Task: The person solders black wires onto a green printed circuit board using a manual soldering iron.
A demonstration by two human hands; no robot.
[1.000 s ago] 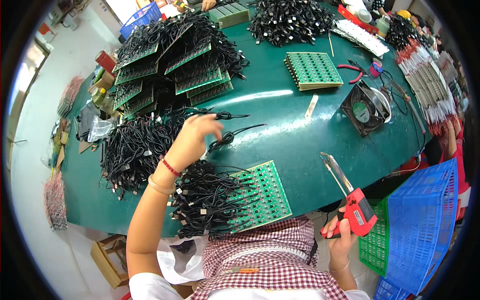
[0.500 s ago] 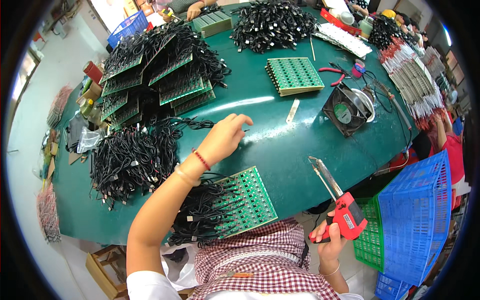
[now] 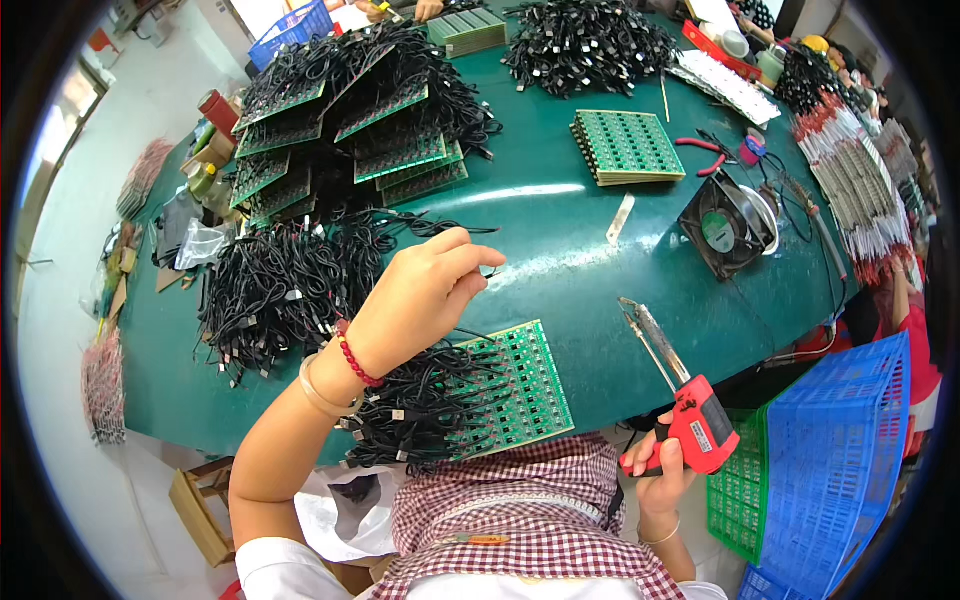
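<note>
My left hand (image 3: 425, 290) is over the middle of the table with thumb and forefinger pinched together. A thin dark tip of a black cable (image 3: 492, 273) pokes out between them; the palm hides the rest. Below it, at the table's near edge, lies a green circuit board (image 3: 530, 385) with black USB cables (image 3: 405, 405) running off its left side. My right hand (image 3: 662, 475) grips a red and black soldering gun (image 3: 705, 425) by its handle, right of the board. The gun's metal tip points up and left, apart from the board.
Loose black cables (image 3: 265, 300) are heaped at the left, with stacked cabled boards (image 3: 400, 160) behind. Farther right are bare boards (image 3: 628, 148), red pliers (image 3: 703, 155) and a black fan (image 3: 720, 225). A blue crate (image 3: 835, 440) stands at the right. Other people sit across the table.
My left hand has come slightly nearer and lower, with thumb and forefinger pinched on the cable end. The right hand and soldering gun hold nearly the same pose. The whole view has shifted a little.
</note>
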